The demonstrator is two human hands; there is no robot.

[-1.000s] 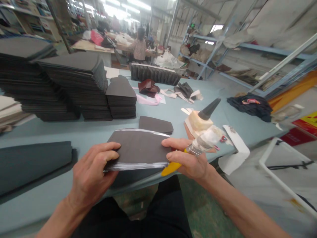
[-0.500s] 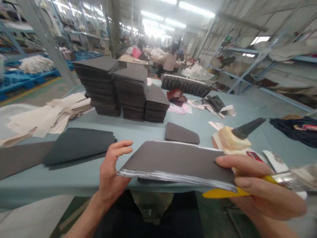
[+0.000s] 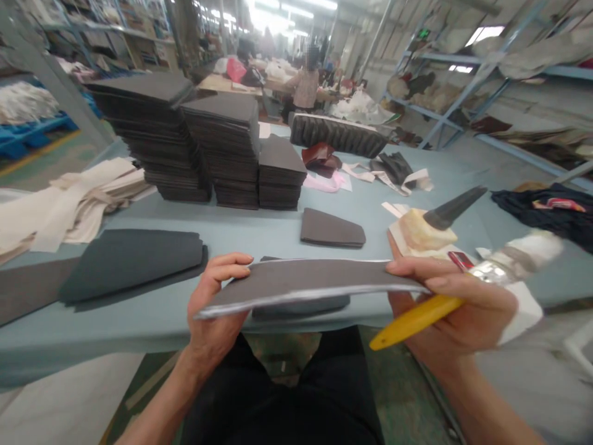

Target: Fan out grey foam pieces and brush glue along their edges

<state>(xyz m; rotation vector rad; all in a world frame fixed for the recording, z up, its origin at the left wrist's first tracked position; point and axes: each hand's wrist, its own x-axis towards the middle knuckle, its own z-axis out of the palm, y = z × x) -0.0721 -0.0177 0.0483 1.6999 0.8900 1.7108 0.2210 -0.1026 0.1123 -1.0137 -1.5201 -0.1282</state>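
Note:
A thin stack of dark grey-brown sheets (image 3: 315,277) with pale edges is held level above the near side of the table, bowed slightly upward. My left hand (image 3: 215,303) grips its left end, fingers on top. At the right end, my right hand (image 3: 467,309) pinches the stack between thumb and fingers. The same hand also keeps hold of a brush (image 3: 414,322), its yellow handle pointing down-left and its whitish, blurred head up-right. Partly hidden under the held stack, more dark pieces (image 3: 306,306) lie on the table.
Tall piles of dark sheets (image 3: 162,148) stand at the back left. A small dark stack (image 3: 331,227) lies beyond my hands. On the right is a yellowish block (image 3: 424,230) with a black tapered tool. Pale fabric strips (image 3: 78,201) and dark panels (image 3: 134,266) lie left.
My left hand, with its fingers raised before, has closed on the left end of the stack. The stack has tilted flatter and bowed, and the brush head has swung upward.

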